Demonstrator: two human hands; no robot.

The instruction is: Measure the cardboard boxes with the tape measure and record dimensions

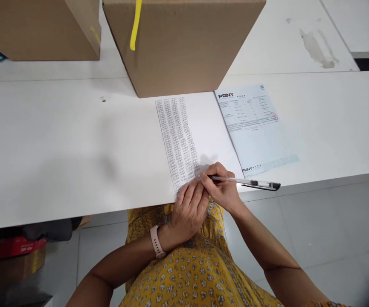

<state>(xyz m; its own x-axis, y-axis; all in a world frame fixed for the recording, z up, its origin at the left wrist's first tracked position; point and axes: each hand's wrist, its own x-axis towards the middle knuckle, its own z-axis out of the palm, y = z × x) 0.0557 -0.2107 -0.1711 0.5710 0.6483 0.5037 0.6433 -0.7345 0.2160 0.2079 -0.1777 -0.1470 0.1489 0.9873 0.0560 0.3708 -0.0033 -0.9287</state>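
A white sheet of paper (208, 128) lies on the white table, its left part filled with several columns of small handwriting. My right hand (221, 187) is closed around a clear pen (245, 182) with a black grip, the tip at the lower end of the rightmost column. My left hand (190, 209) lies flat across the sheet's bottom edge, fingers stretched out and touching the paper just left of the pen hand. It covers the lowest lines of writing.
A large cardboard box (184, 47) with yellow tape stands right behind the sheet. Another cardboard box (43, 30) is at the back left. A pale blue printed form (261, 145) lies right of the sheet. Below the table's left side are a red box (14, 248) and dark items.
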